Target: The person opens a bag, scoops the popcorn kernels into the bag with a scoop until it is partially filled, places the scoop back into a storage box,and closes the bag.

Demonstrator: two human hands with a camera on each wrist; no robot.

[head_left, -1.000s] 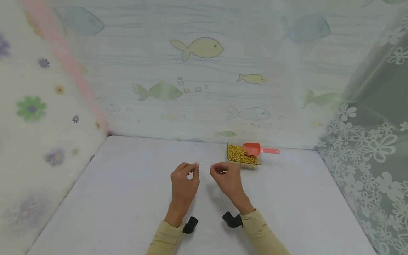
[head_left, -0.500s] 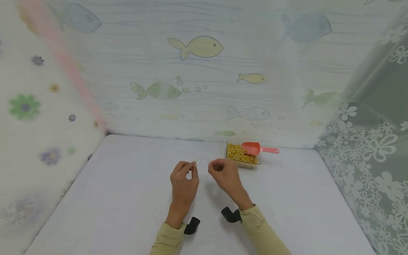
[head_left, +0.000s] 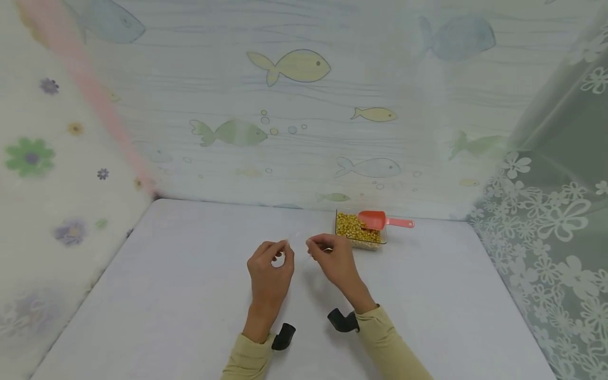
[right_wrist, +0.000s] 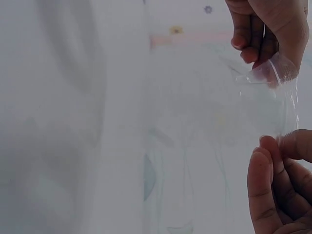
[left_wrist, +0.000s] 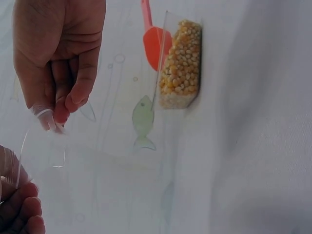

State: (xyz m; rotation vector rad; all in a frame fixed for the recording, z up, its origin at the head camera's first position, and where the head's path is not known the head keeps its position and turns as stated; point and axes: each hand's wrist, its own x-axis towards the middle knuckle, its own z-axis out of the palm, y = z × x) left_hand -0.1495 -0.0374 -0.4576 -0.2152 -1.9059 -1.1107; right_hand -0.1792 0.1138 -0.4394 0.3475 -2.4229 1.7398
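Note:
A small clear plastic bag (right_wrist: 263, 105) hangs between my two hands over the white table, and it is barely visible in the head view. My left hand (head_left: 271, 269) pinches one side of its edge between thumb and fingertips. Opposite, my right hand (head_left: 336, 258) pinches the other side the same way. Seen from the left wrist, the bag (left_wrist: 57, 151) spans a gap between the right hand (left_wrist: 61, 53) above and the left hand (left_wrist: 19, 200) below. The film looks thin, with glints along its folded edge.
Behind my right hand stands a clear rectangular container (head_left: 366, 245) of yellow corn kernels (head_left: 351, 227). A red scoop (head_left: 373, 219) lies on the kernels, its handle sticking out right. Black wrist cameras (head_left: 283, 336) sit at both cuffs. A fish-patterned curtain (head_left: 285, 158) backs the white table (head_left: 190, 285).
Both hands keep pinching the bag and have shifted slightly left in the head view, as has the whole scene. The container and scoop stay in place on the table.

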